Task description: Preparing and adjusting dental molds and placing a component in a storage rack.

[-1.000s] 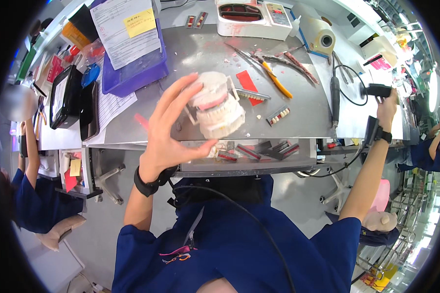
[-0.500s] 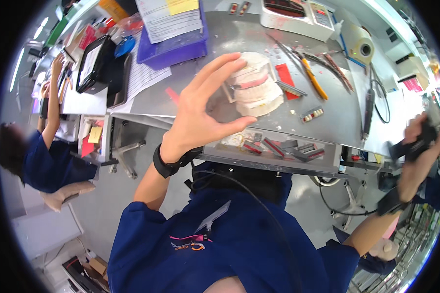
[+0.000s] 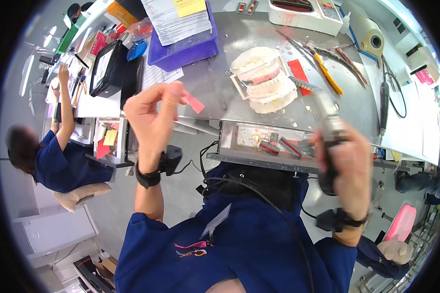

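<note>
My left hand (image 3: 154, 117) is raised over the bench's front edge, closed in a pinch on a pink wax strip (image 3: 194, 103) that sticks out to the right. At the right, my right hand (image 3: 353, 168) wraps round a black-handled hand torch (image 3: 333, 126) with a metal nozzle; both are blurred by motion. Its nozzle points away from me. Between the hands, apart from both, stands a cream plaster dental model (image 3: 274, 97) in a metal articulator (image 3: 239, 87), with a pink band between its upper and lower casts.
Below the model, an open drawer (image 3: 259, 157) holds tooth cards. Behind stand a purple bin (image 3: 183, 56) with papers and a white wax heater (image 3: 303, 20). A red wax sheet (image 3: 298, 73), a yellow-handled knife (image 3: 328, 73) and a handpiece (image 3: 384, 105) lie rightward. A co-worker (image 3: 58, 151) sits left.
My left hand has left the model's side and moved left, picking the pink strip up off the bench. My right hand has swung in from the far right with the torch.
</note>
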A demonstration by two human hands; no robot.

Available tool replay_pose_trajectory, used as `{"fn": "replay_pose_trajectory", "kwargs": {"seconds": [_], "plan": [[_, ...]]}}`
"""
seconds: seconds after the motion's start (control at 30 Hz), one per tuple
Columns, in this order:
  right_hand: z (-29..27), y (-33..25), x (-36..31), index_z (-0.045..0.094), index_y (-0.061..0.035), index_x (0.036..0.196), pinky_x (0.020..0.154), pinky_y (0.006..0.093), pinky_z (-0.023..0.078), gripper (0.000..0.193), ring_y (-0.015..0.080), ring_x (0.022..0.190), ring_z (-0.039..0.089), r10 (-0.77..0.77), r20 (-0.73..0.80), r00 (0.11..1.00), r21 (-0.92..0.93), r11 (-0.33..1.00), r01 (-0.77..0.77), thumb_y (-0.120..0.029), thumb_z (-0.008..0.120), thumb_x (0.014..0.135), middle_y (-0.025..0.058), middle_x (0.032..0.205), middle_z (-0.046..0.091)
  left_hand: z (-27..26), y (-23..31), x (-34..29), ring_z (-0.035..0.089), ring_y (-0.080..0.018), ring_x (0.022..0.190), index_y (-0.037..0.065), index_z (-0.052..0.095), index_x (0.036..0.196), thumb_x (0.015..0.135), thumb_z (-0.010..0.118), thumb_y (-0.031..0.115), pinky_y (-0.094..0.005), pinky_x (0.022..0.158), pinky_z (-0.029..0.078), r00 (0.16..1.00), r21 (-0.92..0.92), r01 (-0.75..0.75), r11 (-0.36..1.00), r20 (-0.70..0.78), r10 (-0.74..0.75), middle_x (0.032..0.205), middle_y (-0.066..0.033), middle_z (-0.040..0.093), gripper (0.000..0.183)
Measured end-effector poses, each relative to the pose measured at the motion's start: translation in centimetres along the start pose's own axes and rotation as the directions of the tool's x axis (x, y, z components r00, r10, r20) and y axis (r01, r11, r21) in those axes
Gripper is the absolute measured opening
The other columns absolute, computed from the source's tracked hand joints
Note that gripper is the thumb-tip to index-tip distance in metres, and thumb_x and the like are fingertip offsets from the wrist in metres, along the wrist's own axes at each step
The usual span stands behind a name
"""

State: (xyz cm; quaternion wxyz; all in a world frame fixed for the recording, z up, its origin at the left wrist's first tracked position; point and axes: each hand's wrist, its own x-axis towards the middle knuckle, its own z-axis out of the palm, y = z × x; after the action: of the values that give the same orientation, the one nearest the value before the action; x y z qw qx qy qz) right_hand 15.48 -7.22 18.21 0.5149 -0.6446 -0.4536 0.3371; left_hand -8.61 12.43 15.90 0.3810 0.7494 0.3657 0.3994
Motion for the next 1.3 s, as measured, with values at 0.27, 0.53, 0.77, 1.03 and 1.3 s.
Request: {"fn": "replay_pose_trajectory", "kwargs": {"seconds": [0.27,0.53,0.77,1.03,1.3], "plan": [[-33.6,8.5,0.8,0.05,0.0048,0.121,0.095,0.0348,0.042,0.049,0.0187,0.101,0.058,-0.205,-0.765,0.61,-0.144,0.979,0.147,-0.037,0.057,0.096,0.0123,0.108,0.059,9.6,2.0,1.0,0.051,-0.0326,0.117,0.003,0.046,0.131,0.056,0.088,0.02,-0.0392,0.096,0.045,0.86,0.174,-0.509,0.843,0.067,0.506,0.128,-0.0175,0.05,0.089],[-41.7,16.8,-0.8,0.056,0.0089,0.107,0.07,0.0313,0.048,0.068,0.0182,0.073,0.058,-0.045,-0.821,0.569,-0.219,0.945,-0.242,-0.057,0.056,0.089,0.0098,0.084,0.061,8.4,-0.2,2.6,0.048,-0.0216,0.125,0.001,0.041,0.137,0.061,0.083,0.003,-0.0362,0.105,0.04,0.865,-0.081,-0.427,0.9,0.255,0.433,0.138,-0.0112,0.046,0.087],[-17.0,8.5,2.8,0.068,-0.0003,0.104,0.062,0.0245,0.046,0.028,0.0105,0.073,0.059,-0.488,-0.651,0.581,-0.594,0.805,0.01,-0.025,0.067,0.09,0.0058,0.091,0.069,8.3,-0.3,2.9,0.042,-0.0197,0.127,-0.002,0.04,0.137,0.058,0.083,0.003,-0.0343,0.105,0.036,0.872,-0.238,-0.309,0.921,0.316,0.374,0.139,-0.0133,0.041,0.09],[0.2,7.5,5.4,0.063,-0.0004,0.086,0.072,0.0372,0.045,0.013,0.0291,0.08,0.055,-0.383,-0.034,0.923,-0.645,0.714,0.273,-0.006,0.07,0.076,0.0104,0.08,0.057,9.3,-1.4,2.4,0.053,-0.0186,0.117,0.01,0.05,0.13,0.058,0.079,0.008,-0.0326,0.091,0.047,0.874,-0.231,-0.423,0.876,0.15,0.461,0.13,-0.0066,0.051,0.078],[1.9,5.1,5.7,0.062,0.0013,0.09,0.064,0.0254,0.047,0.006,0.0182,0.07,0.063,-0.398,-0.195,0.896,-0.632,0.75,0.196,0.003,0.062,0.084,0.0115,0.082,0.065,8.5,-2.1,2.4,0.047,-0.0228,0.126,0.008,0.048,0.134,0.053,0.081,0.005,-0.0378,0.1,0.042,0.848,-0.205,-0.461,0.864,0.187,0.497,0.136,-0.0065,0.048,0.088]]}}
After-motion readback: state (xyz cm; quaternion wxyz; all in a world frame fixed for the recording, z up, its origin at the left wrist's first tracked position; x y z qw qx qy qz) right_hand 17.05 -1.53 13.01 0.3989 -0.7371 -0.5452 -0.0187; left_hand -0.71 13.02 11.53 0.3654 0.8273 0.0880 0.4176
